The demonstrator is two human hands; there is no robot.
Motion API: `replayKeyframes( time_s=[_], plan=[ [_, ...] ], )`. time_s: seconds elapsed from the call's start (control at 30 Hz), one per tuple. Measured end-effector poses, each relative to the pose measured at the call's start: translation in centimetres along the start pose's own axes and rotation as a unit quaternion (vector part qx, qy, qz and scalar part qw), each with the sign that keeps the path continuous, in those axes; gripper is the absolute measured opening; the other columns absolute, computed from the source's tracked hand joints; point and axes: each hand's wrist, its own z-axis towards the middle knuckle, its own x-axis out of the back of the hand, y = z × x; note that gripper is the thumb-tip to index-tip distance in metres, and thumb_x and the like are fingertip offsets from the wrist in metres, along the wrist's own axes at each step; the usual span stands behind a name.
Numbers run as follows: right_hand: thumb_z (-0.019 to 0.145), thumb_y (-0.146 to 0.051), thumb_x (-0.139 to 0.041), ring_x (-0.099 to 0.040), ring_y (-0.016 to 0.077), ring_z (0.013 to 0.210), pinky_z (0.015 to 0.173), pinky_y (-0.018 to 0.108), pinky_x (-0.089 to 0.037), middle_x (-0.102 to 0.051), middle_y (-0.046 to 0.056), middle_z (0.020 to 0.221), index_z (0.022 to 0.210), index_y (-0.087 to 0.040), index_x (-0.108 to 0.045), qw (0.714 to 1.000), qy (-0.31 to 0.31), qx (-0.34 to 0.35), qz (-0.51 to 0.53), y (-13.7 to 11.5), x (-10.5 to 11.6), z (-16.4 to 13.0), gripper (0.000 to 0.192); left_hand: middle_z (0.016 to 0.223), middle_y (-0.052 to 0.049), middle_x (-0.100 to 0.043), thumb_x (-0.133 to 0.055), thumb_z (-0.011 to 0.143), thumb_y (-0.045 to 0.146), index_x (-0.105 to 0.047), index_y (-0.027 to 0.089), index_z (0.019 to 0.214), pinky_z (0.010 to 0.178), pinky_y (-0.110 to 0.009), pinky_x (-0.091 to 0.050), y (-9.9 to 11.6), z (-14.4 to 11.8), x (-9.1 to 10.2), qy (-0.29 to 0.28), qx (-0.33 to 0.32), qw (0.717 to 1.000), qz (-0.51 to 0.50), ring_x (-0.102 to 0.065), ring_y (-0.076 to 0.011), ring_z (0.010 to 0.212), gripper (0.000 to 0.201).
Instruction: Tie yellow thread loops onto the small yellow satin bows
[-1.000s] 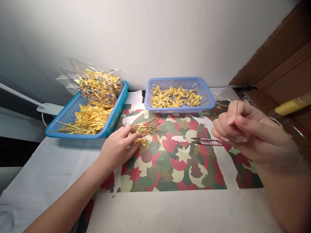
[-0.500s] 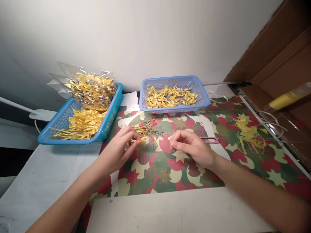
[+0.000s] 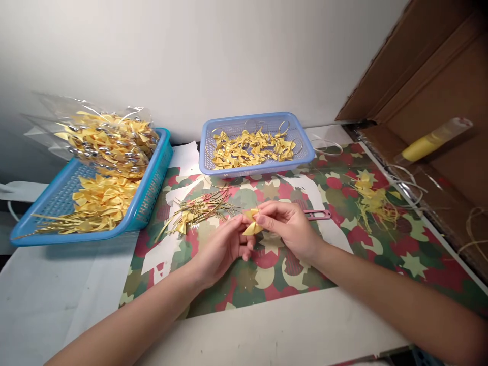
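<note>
Yellow bow (image 3: 251,230) held over the patterned sheet (image 3: 247,290)

The left hand (image 3: 223,249) and right hand (image 3: 290,226) come together, their fingertips pinched on the bow between them, near the middle of the sheet. Whether a wire also sits in the right fingertips is too small to tell.

A fanned heap of gold wires (image 3: 208,206) lies just beyond the left hand, with a loose bow (image 3: 185,222) at its near edge. A pink handle (image 3: 321,215) pokes out past the right hand, which hides the rest of that tool. Farther back, a lavender basket (image 3: 259,169) of bows stands close to the wall (image 3: 244,61). A blue basket (image 3: 150,201) on the left holds bows, wires and a bulging clear bag (image 3: 110,142). Yellow scraps (image 3: 375,201) lie well to the right.

The sheet's front edge runs beneath both forearms. Cardboard (image 3: 430,66) bounds the right; patterned surface stretches between the scraps and the right forearm.
</note>
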Motion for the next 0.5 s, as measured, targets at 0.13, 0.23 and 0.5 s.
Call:
replayKeyframes(
  time_s=[0.13, 0.23, 0.5],
  plan=[
    [0.074, -0.039, -0.08, -0.053, 0.0058, 0.053, 0.053, 0.024, -0.05, -0.065, 0.001, 0.086, 0.068, -0.019, -0.07, 0.998, -0.049, -0.031, 0.026, 0.0, 0.3, -0.1, 0.023, 0.075, -0.003, -0.061, -0.074, 0.081, 0.044, -0.066, 0.015, 0.091, 0.053, -0.018, -0.048, -0.5, 0.1, 0.4, -0.093, 0.056, 0.992, -0.063, -0.057, -0.0099, 0.06, 0.032],
    [0.074, -0.039, -0.08, -0.058, 0.01, 0.059, 0.057, 0.028, -0.052, -0.063, 0.002, 0.081, 0.067, -0.02, -0.069, 0.997, -0.07, -0.039, 0.018, 0.3, 0.3, -0.3, 0.023, 0.079, -0.003, -0.063, -0.081, 0.076, 0.033, -0.068, 0.014, 0.089, 0.065, -0.017, -0.051, -0.5, 0.1, 0.7, -0.134, 0.056, 0.985, -0.091, -0.061, -0.0091, 0.068, 0.026],
    [0.075, -0.035, -0.081, -0.064, 0.0149, 0.091, 0.084, 0.032, -0.052, -0.068, 0.004, 0.094, 0.07, -0.021, -0.071, 0.997, -0.079, -0.022, 0.011, 0.6, 0.6, -0.2, 0.018, 0.077, 0.001, -0.056, -0.087, 0.068, 0.031, -0.069, 0.018, 0.094, 0.063, -0.019, -0.045, -0.4, 0.2, 1.3, -0.087, 0.024, 0.995, -0.032, -0.051, -0.0082, 0.067, 0.034]
  ],
)
